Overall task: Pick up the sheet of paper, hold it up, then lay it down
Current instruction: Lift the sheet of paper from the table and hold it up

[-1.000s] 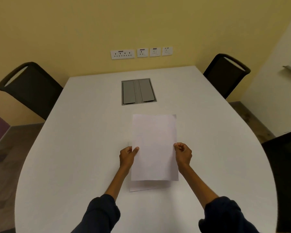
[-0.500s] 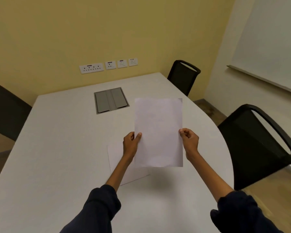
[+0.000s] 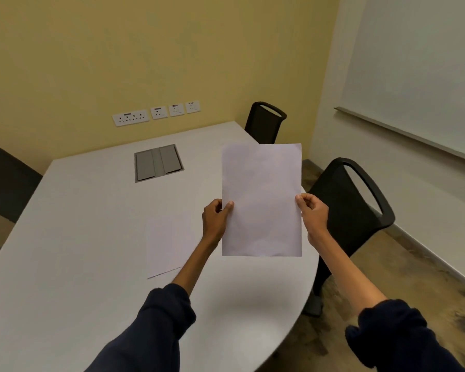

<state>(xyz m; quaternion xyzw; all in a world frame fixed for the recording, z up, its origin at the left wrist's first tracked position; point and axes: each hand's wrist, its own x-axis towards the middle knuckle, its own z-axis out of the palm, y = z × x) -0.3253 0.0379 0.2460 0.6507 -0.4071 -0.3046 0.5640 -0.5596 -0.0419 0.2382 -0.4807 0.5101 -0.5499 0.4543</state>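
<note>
Raised further off the tabletop point(image 3: 78, 237), the light, floppy sheet of paper point(image 3: 261, 200) stays pinched at mid-edges by left hand point(image 3: 215, 218) and right hand point(image 3: 313, 213).

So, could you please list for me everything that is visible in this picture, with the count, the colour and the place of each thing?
held sheet of paper: 1, white, upright in the air above the table's right part, gripped at both side edges
second sheet: 1, white, flat on the table, left of the held one
table: 1, white, rounded near end, fills the lower left
cable hatch: 1, grey, set into the tabletop toward the far end
chairs: 3, black; one right of the table, one at the far right corner, one at the left edge
wall sockets: 4 plates, white, on the yellow wall
board: 1, white, right wall
left hand: 1, on the sheet's left edge, dark blue sleeve
right hand: 1, on the right edge, dark blue sleeve
</note>
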